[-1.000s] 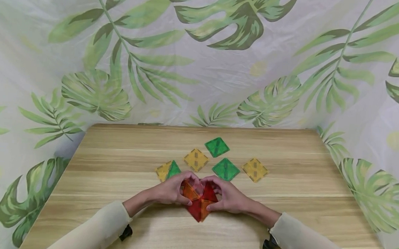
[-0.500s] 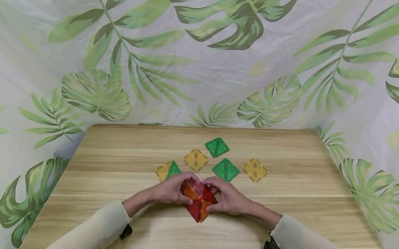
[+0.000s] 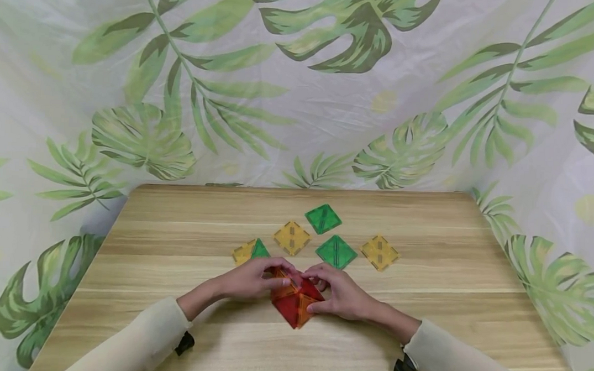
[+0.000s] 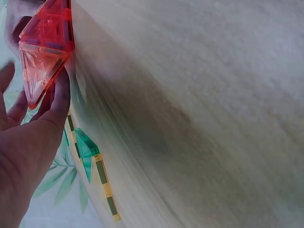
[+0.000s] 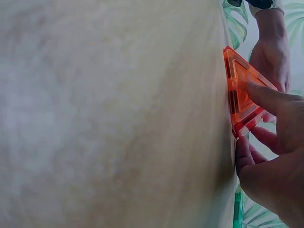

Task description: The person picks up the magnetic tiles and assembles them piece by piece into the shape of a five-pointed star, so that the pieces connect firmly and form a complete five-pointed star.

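Note:
Several red and orange triangular magnetic tiles are joined edge to edge into a raised shape [image 3: 288, 309] just above the tabletop. My right hand [image 3: 344, 295] pinches it, the thumb lying on a front orange triangle [image 5: 240, 90] and the fingers behind the lower corner. My left hand [image 3: 248, 280] has its fingers against the far left side. In the left wrist view its blurred thumb stands off from an orange triangle [image 4: 42, 71], while the fingers [image 4: 61, 92] touch that tile from behind. The shape's far side is partly hidden by both hands.
Behind the hands lie flat green diamonds [image 3: 323, 219] and yellow squares [image 3: 292, 238], one of them off to the right. A yellow tile with a raised green triangle [image 3: 259, 250] stands near the left hand. A leaf-printed cloth [image 3: 299, 125] hangs past the wooden table [image 3: 176, 213].
My left thumb has lifted from the front red tile and moved up over the upper left orange triangle. The joined shape has shifted slightly; my right hand is nearly still.

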A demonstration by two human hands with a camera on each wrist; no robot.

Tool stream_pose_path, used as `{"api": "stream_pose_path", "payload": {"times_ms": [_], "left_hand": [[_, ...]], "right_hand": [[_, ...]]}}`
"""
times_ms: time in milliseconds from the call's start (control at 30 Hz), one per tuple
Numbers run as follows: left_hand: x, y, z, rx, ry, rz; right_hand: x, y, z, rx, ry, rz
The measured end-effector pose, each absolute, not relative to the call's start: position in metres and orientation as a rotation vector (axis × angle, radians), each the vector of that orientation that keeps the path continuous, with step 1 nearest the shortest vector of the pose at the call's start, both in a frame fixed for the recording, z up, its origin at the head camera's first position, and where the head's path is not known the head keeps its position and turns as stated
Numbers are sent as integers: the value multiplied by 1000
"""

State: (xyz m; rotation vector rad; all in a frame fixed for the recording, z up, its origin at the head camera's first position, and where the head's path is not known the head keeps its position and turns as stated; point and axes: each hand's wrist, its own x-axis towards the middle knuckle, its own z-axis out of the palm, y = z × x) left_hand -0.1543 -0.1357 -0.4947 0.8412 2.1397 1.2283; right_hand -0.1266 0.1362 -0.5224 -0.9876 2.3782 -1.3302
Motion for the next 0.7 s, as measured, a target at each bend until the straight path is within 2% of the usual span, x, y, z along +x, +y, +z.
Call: {"api": "stream_pose_path", "payload": {"times_ms": [267, 700], "left_hand": [[-158, -136, -497, 780, 2146, 1291], [-154, -137, -497, 920, 2334, 1231]], "right_hand": [[-126, 135, -518, -995, 2361, -1343], [-128, 137, -521, -979, 2386, -1311]]}}
